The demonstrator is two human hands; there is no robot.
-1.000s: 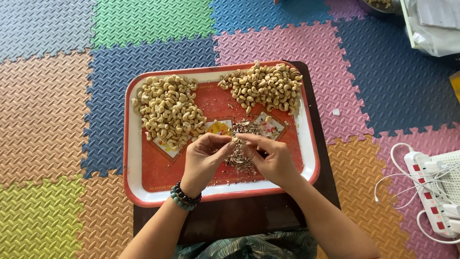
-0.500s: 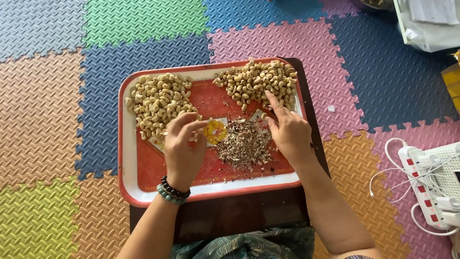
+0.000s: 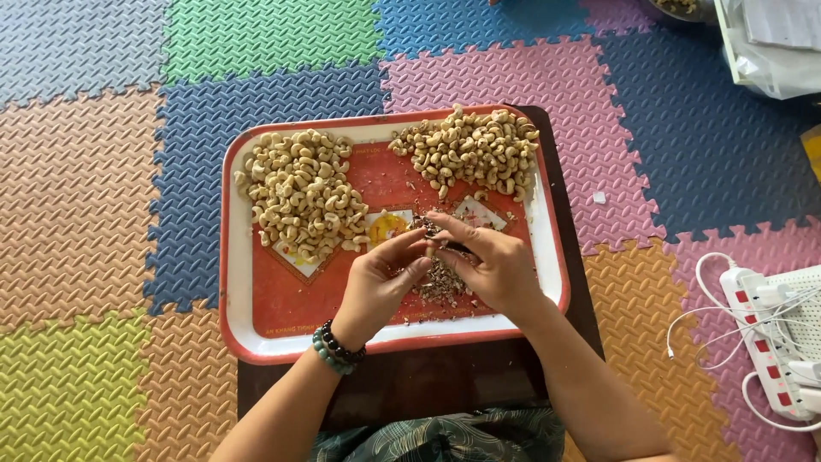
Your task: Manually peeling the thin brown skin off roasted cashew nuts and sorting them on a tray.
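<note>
Head view: hands [image 3: 432, 248] pinching hidden cashew [image 3: 428, 242].

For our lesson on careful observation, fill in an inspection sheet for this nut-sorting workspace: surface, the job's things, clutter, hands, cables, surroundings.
Surface: a red tray with a white rim lies on a dark low table.
Job's things: a paler pile of cashews lies at the tray's upper left, a browner pile of cashews at its upper right, and a heap of brown skins in the middle, under the hands.
Clutter: a white scrap lies on the mat.
Hands: the left hand and right hand meet fingertip to fingertip above the skins; what they pinch is too small to tell. A bead bracelet sits on the left wrist.
Cables: a white power strip with white cords lies at the right edge.
Surroundings: coloured foam floor mats; a clear plastic bag at the upper right.
</note>
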